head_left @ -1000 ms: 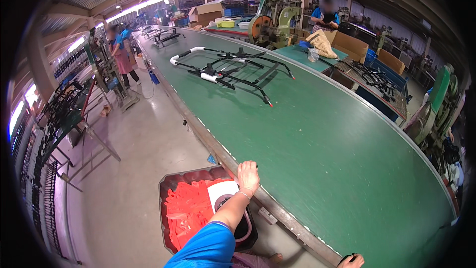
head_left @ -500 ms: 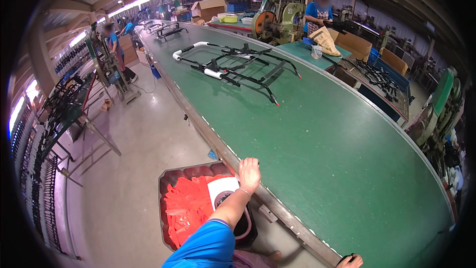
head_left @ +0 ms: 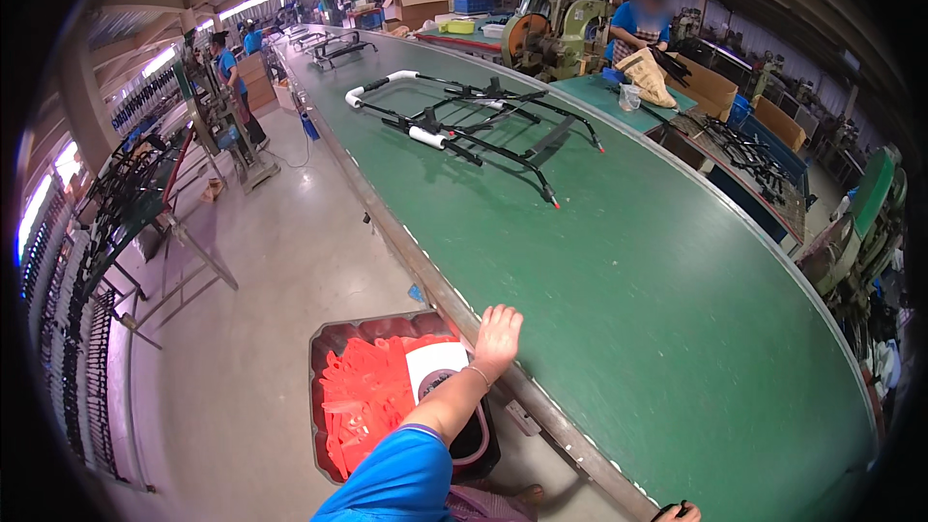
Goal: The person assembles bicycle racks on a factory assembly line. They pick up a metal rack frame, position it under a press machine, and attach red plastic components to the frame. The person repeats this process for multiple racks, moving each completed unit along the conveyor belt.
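Note:
My left hand (head_left: pixel 498 336) rests at the near metal edge (head_left: pixel 440 292) of a long green work surface (head_left: pixel 638 319), with its fingers stretched over the green and nothing visible in them. At the bottom of the view my right hand (head_left: pixel 684 512) is mostly cut off. Its fingers look curled beside something black at the same edge, which I cannot make out. Farther along the surface lies a black tubular frame (head_left: pixel 464 121) with white sleeves and red tips, apart from both hands. A similar frame (head_left: pixel 338 48) sits beyond it.
Beneath my left arm stands a black tub (head_left: pixel 324 333) of red strips (head_left: pixel 372 396) with a white round-holed piece (head_left: pixel 425 360). Across the surface, a person (head_left: pixel 638 24) works at a bench by a green press (head_left: pixel 570 24). Another person (head_left: pixel 232 77) stands at the far left. A rack (head_left: pixel 68 319) lines the left.
My left hand has shifted slightly right and its fingers now reach farther over the green surface. The view has turned a little, moving the frames and background rightward.

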